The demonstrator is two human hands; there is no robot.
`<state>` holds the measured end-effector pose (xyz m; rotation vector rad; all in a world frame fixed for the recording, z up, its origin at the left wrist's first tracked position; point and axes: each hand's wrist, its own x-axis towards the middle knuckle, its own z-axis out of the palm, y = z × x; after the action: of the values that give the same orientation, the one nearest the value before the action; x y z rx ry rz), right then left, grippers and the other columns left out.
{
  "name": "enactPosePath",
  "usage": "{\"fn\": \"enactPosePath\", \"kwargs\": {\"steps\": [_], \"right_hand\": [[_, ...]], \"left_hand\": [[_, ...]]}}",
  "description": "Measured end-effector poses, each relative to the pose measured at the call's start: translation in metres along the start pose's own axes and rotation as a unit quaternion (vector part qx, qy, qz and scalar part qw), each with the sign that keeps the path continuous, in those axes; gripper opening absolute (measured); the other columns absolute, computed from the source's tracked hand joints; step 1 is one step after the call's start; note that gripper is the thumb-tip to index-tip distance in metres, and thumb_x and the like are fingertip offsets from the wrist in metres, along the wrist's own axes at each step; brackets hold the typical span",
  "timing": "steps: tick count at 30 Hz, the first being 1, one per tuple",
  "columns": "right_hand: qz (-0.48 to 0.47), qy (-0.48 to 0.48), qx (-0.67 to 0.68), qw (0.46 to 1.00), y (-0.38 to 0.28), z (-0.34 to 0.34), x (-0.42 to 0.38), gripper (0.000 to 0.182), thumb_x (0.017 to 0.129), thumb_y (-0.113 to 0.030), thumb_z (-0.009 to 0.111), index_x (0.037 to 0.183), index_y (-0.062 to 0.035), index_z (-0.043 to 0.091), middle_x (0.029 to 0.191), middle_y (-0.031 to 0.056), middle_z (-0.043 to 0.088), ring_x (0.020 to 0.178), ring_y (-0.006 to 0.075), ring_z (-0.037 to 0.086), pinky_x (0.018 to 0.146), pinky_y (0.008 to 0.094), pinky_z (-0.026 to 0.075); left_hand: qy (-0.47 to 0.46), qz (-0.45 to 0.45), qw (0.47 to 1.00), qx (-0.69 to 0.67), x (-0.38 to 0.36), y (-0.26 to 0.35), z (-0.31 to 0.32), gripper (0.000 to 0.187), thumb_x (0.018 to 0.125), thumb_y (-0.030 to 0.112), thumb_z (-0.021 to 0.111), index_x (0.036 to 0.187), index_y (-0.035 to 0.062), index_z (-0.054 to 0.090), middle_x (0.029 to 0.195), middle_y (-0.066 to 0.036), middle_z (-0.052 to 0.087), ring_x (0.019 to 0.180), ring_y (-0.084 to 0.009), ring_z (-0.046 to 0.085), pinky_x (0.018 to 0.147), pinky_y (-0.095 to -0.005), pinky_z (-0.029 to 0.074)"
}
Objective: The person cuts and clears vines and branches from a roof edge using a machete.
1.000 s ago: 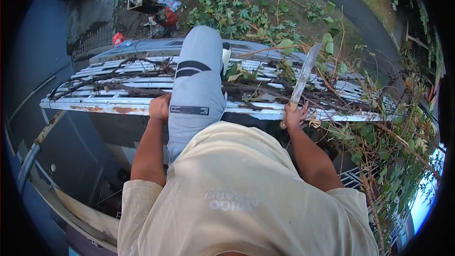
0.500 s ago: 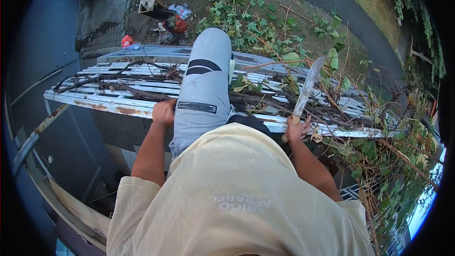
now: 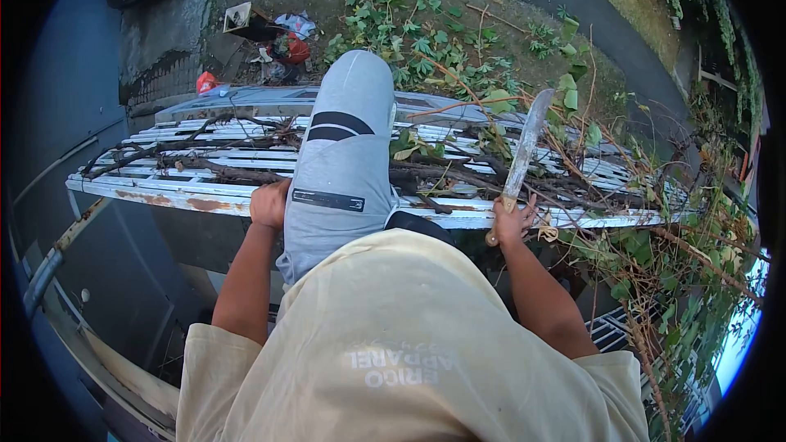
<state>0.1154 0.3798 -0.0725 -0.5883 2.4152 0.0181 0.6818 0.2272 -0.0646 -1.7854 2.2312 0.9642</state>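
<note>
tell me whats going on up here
A person's right hand holds a machete, its blade pointing up and away from them. Their left hand is at the rusty front edge of a white slatted frame, beside their bent leg. Bare woody branches lie across the slats, with leafy stems at the right end.

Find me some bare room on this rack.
The front rail is bare from its left end to your left hand, though narrow. Branches crowd the slats behind it and right of your leg, under the knife.
</note>
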Motion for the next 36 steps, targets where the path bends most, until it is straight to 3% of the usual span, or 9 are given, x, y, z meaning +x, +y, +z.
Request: {"fn": "enactPosePath", "kwargs": {"steps": [18,20,21,22,25,28,32,33,36], "right_hand": [[-0.007,-0.047,0.006,0.999,0.019,0.01,0.02,0.047,0.091,-0.054,0.073,0.127,-0.0251,0.08,0.183,0.0005,-0.015,0.164,0.0459,-0.016,0.123,0.0784,0.004],[0.003,-0.041,0.002,0.999,0.012,0.002,0.009,0.047,0.091,-0.055,0.073,0.125,-0.0232,0.081,0.182,0.0,-0.018,0.164,0.0462,-0.016,0.123,0.079,0.005],[-0.004,-0.043,0.003,0.999,0.011,0.004,0.007,0.048,0.091,-0.055,0.073,0.125,-0.0221,0.081,0.182,-0.0001,-0.019,0.164,0.0462,-0.016,0.122,0.0792,0.005],[-0.01,-0.045,0.003,0.999,0.009,0.006,0.005,0.048,0.091,-0.055,0.072,0.124,-0.021,0.081,0.182,-0.0003,-0.02,0.164,0.0462,-0.017,0.122,0.0794,0.006],[0.028,-0.031,0.005,0.999,-0.005,-0.005,0.0,0.046,0.09,-0.05,0.073,0.122,-0.0183,0.082,0.182,0.0005,-0.02,0.164,0.0455,-0.018,0.121,0.0805,0.002],[0.016,-0.016,0.029,0.999,-0.005,-0.002,-0.005,0.043,0.088,-0.047,0.075,0.12,-0.0182,0.082,0.183,0.0013,-0.018,0.164,0.0453,-0.017,0.12,0.0814,0.001],[0.023,-0.019,0.018,0.999,-0.017,-0.011,-0.013,0.042,0.087,-0.043,0.075,0.118,-0.0152,0.082,0.183,0.0023,-0.016,0.165,0.0453,-0.016,0.12,0.0819,0.001],[0.017,-0.008,0.024,1.0,-0.017,-0.01,-0.014,0.043,0.086,-0.043,0.075,0.117,-0.0138,0.082,0.183,0.0026,-0.015,0.164,0.0459,-0.014,0.12,0.082,0.002],[0.012,0.014,0.021,1.0,-0.014,-0.004,-0.01,0.041,0.087,-0.042,0.075,0.115,-0.0134,0.083,0.183,0.0034,-0.013,0.164,0.0466,-0.012,0.12,0.0823,0.004]], "left_hand": [[0.009,-0.023,1.0,0.007,-0.003,0.012,-0.004,0.05,0.088,0.058,0.068,0.099,0.0094,0.073,0.092,-0.022,0.076,0.088,-0.0457,0.072,0.076,-0.0554,0.056],[0.099,0.013,0.993,-0.068,-0.007,0.019,-0.008,0.04,0.096,0.046,0.065,0.105,0.0078,0.073,0.101,-0.023,0.076,0.094,-0.0446,0.072,0.08,-0.0521,0.057],[0.093,-0.06,0.986,-0.126,-0.005,0.02,-0.011,0.032,0.106,0.031,0.056,0.113,0.0042,0.072,0.102,-0.02,0.076,0.096,-0.0379,0.074,0.086,-0.0449,0.057],[0.169,-0.077,0.928,-0.322,0.004,0.016,-0.007,0.033,0.111,0.023,0.049,0.121,0.001,0.071,0.107,-0.016,0.076,0.1,-0.0283,0.072,0.091,-0.0401,0.055],[0.33,0.016,0.893,-0.305,0.038,0.094,-0.065,0.033,0.112,0.019,0.047,0.125,-0.0018,0.069,0.119,-0.016,0.072,0.112,-0.0244,0.067,0.1,-0.0388,0.05],[0.189,0.166,0.943,-0.219,0.054,0.241,-0.11,0.036,0.104,0.027,0.066,0.129,0.0,0.068,0.123,-0.021,0.07,0.122,-0.0375,0.066,0.111,-0.0465,0.048],[-0.257,0.22,0.941,0.022,0.082,0.314,0.007,0.063,0.1,0.049,0.068,0.142,0.0022,0.064,0.133,-0.027,0.068,0.13,-0.0439,0.062,0.114,-0.054,0.047],[-0.308,0.222,0.924,0.048,0.089,0.307,0.069,0.074,0.101,0.057,0.064,0.153,0.0049,0.056,0.141,-0.029,0.064,0.138,-0.0447,0.058,0.119,-0.0521,0.045],[-0.358,0.244,0.901,-0.037,0.102,0.33,0.061,0.089,0.097,0.068,0.065,0.162,0.0112,0.045,0.146,-0.029,0.061,0.142,-0.0457,0.055,0.119,-0.0524,0.046]]}}
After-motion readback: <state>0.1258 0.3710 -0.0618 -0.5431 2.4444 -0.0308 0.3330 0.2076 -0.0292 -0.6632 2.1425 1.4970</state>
